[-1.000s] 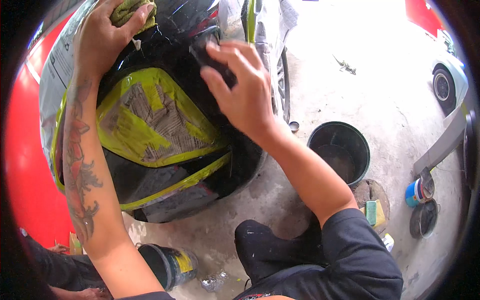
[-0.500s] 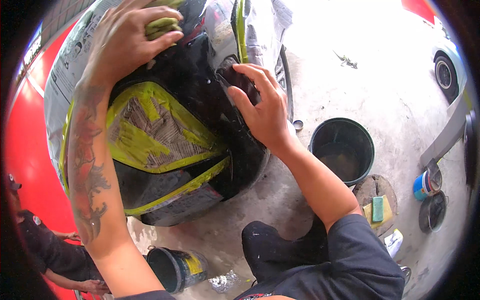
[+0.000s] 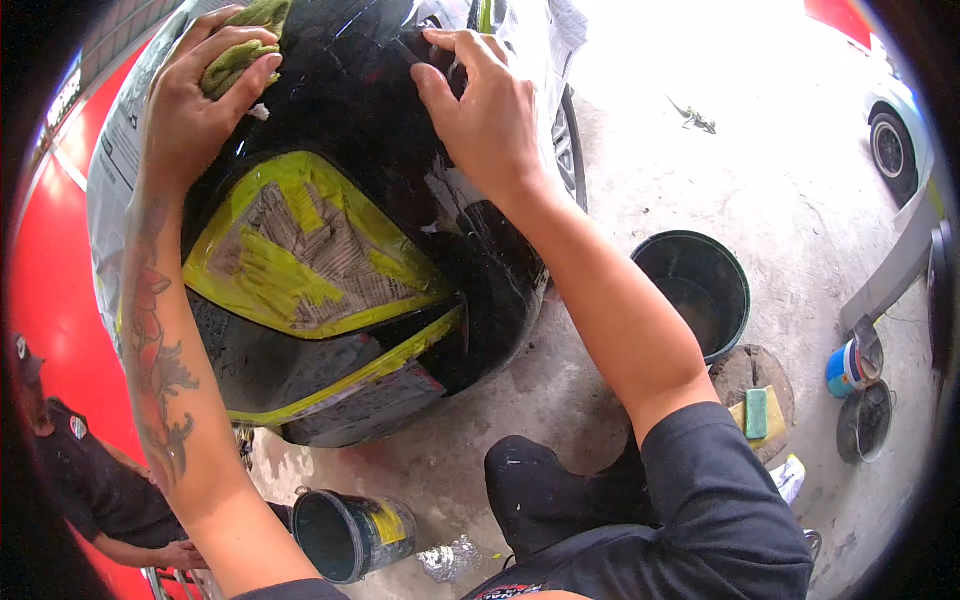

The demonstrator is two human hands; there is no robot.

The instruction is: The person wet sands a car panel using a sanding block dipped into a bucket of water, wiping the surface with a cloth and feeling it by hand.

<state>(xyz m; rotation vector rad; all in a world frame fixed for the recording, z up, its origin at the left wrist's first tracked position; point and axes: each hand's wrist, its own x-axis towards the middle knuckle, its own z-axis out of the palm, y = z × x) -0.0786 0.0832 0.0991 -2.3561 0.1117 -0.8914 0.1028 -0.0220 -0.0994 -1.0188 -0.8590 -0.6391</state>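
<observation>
Nearest me, at six o'clock, the worker's dark cloth shirt (image 3: 690, 520) was cut off by the lower edge, with the printing on its chest running out of sight. A ribbed plastic bucket (image 3: 335, 575) lay tipped at seven o'clock, its yellow label too small to read, beside a crumpled silvery scrap (image 3: 448, 560). Ahead curved the glossy black car panel (image 3: 330, 105), scuffed grey in places; between nine and ten o'clock on it sat a rounded patch of newsprint (image 3: 320, 245) edged with yellow-green tape, its columns illegible. At ten o'clock the left hand (image 3: 195, 115) was curled around a bunched, nubby olive cloth (image 3: 232, 68), part of it hidden by the fingers, against the panel. At twelve the right hand (image 3: 490, 120) lay bent over the panel, thumb apart from the fingers; a dark object (image 3: 437, 52) was mostly covered there, and I could not tell whether it was pinched or merely pressed. At three o'clock stood a round black tub (image 3: 725, 300), and toward four a green sponge (image 3: 757, 413) on a wooden stump (image 3: 735, 375). Past them stood a blue-and-white can (image 3: 842, 370). Another person (image 3: 85, 470), partly blocked by the left forearm, was at eight; farthest off, at two, a pale car (image 3: 905, 115) was cropped by the lens rim.
</observation>
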